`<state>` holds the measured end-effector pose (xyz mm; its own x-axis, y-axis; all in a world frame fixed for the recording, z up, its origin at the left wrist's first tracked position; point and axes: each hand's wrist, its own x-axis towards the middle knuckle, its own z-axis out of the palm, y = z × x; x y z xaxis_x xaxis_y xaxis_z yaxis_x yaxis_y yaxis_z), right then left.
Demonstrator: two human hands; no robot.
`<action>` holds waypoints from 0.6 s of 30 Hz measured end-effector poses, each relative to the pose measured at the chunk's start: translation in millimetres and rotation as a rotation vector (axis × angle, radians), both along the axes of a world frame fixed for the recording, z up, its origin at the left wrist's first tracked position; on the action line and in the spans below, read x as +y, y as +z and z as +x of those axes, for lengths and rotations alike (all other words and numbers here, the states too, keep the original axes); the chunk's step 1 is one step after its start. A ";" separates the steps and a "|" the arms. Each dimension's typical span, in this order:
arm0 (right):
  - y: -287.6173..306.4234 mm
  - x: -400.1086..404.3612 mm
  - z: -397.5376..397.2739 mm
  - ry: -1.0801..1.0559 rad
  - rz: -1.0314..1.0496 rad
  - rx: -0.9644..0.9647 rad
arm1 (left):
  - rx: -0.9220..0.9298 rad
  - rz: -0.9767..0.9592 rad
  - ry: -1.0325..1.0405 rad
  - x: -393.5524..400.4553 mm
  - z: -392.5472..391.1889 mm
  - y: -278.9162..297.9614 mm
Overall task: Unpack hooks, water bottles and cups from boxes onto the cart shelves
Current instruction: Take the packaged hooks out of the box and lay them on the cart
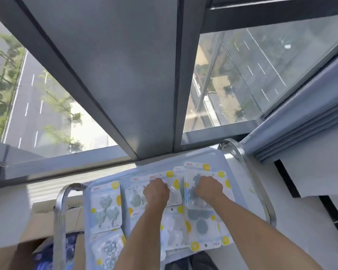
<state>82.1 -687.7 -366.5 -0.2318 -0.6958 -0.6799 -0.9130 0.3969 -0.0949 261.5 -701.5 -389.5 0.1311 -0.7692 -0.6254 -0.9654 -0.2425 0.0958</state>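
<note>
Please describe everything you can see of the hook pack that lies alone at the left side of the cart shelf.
The hook pack is a flat white card with yellow dots and a small red label at its top. A clear plastic blister covers three grey-green, leaf-like hooks set in a cluster. It lies face up on the pale shelf, near the left chrome rail, slightly turned. Its lower edge meets another pack. No hand touches it; both hands are on packs to its right.

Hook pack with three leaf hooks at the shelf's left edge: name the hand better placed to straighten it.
Left. The left hand lies nearer that hook pack; the right hand sits across the shelf.
</note>
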 end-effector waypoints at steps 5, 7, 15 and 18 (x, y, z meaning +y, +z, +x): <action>-46.0 -16.1 11.3 0.090 0.062 0.023 | -0.025 0.044 0.034 -15.8 -13.8 -37.8; -56.9 -16.5 14.2 0.124 0.080 0.049 | -0.037 0.035 0.020 -14.5 -16.1 -46.9; -53.0 -21.3 12.2 0.168 0.097 0.038 | -0.044 -0.009 0.061 -3.2 -8.6 -40.6; -40.7 -23.0 15.1 0.232 0.078 0.026 | -0.044 -0.047 0.103 3.2 0.1 -18.5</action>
<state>97.2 -710.7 -407.1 -0.0896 -0.6782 -0.7294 -0.9823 0.1813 -0.0479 261.7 -698.3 -408.0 0.2373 -0.7785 -0.5811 -0.9391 -0.3368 0.0677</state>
